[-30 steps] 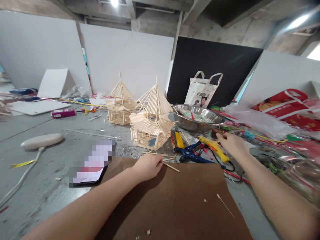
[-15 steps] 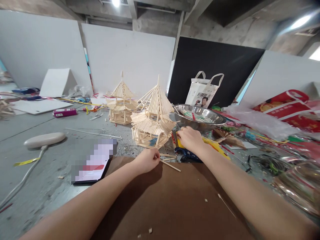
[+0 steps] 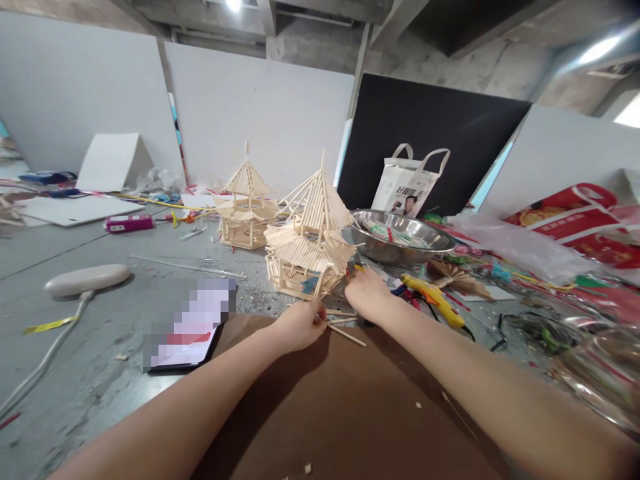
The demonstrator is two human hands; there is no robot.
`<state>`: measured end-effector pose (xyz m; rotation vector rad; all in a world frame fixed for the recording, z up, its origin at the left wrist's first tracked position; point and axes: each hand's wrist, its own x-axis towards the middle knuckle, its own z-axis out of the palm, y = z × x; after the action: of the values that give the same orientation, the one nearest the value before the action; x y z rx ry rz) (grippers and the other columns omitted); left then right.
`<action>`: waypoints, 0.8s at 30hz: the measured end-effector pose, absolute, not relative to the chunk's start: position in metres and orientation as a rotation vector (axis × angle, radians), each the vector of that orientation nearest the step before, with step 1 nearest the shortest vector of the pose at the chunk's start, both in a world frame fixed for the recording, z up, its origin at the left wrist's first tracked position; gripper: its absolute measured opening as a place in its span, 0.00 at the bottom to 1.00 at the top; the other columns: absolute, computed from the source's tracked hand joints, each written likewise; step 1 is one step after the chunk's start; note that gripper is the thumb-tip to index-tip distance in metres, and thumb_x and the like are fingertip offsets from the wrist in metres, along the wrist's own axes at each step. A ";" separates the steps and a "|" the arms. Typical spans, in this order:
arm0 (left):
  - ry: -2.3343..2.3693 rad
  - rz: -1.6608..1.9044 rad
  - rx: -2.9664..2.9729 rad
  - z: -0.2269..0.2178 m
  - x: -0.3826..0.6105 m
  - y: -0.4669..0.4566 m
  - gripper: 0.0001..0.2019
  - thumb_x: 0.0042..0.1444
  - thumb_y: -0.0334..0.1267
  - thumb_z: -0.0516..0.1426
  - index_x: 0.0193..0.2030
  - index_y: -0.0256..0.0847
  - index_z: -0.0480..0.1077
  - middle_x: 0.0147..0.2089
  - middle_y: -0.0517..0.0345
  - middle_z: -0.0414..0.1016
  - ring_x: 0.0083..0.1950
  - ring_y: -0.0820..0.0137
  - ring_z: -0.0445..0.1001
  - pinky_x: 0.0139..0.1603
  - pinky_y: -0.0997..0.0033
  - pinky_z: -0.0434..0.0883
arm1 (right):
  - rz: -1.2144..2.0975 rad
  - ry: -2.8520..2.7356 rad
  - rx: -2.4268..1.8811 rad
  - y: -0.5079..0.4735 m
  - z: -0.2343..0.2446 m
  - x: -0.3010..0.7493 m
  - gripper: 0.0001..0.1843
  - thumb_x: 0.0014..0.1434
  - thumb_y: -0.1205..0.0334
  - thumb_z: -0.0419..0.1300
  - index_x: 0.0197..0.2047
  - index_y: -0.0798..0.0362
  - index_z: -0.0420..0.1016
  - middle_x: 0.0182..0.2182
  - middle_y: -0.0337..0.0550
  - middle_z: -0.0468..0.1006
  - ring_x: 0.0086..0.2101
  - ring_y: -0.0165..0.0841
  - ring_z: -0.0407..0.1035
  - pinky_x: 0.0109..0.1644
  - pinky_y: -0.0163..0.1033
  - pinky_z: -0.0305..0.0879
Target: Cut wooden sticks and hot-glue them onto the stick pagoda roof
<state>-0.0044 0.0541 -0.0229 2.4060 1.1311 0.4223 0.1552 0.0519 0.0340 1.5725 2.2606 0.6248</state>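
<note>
A pagoda model made of thin wooden sticks stands on the grey floor just beyond a brown cardboard sheet. My left hand rests on the sheet's far edge with its fingers pinched on a thin wooden stick that leans up toward the model. My right hand is closed beside the model's base, over some loose sticks and tools; what it holds is hidden. A second stick pagoda stands farther back.
A steel bowl with small items sits right of the model. A yellow glue gun and cables lie to its right. A phone lies left of the cardboard. A white oval device, paper bag and plastic packaging surround the area.
My right hand has come back from the glue gun on the right, past the yellow cutter, to the model's base. My left hand has stayed put, pinching a stick.
</note>
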 end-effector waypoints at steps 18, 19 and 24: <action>1.141 0.431 2.452 -0.022 -0.004 0.050 0.10 0.49 0.37 0.48 0.36 0.41 0.67 0.31 0.55 0.74 0.33 0.67 0.71 0.32 0.71 0.64 | 0.042 1.756 2.565 0.019 0.005 0.347 0.23 0.57 0.55 0.42 0.45 0.57 0.70 0.41 0.53 0.74 0.42 0.42 0.68 0.39 0.38 0.60; 1.139 0.432 2.457 -0.022 -0.004 0.050 0.11 0.49 0.37 0.48 0.37 0.41 0.67 0.31 0.55 0.74 0.33 0.67 0.71 0.32 0.70 0.64 | 0.063 1.763 2.577 0.017 0.007 0.348 0.23 0.57 0.56 0.41 0.46 0.57 0.70 0.41 0.53 0.73 0.42 0.42 0.68 0.39 0.38 0.59; 1.142 0.423 2.466 -0.022 -0.003 0.049 0.11 0.49 0.37 0.47 0.37 0.42 0.67 0.32 0.55 0.74 0.33 0.66 0.71 0.33 0.69 0.65 | 0.234 1.643 2.729 0.007 0.018 0.367 0.28 0.59 0.58 0.34 0.46 0.64 0.69 0.38 0.65 0.72 0.39 0.46 0.69 0.37 0.43 0.59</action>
<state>-0.0034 0.0490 -0.0219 2.4659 1.1421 0.4229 0.3672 0.0065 0.0179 2.7287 1.6430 0.2343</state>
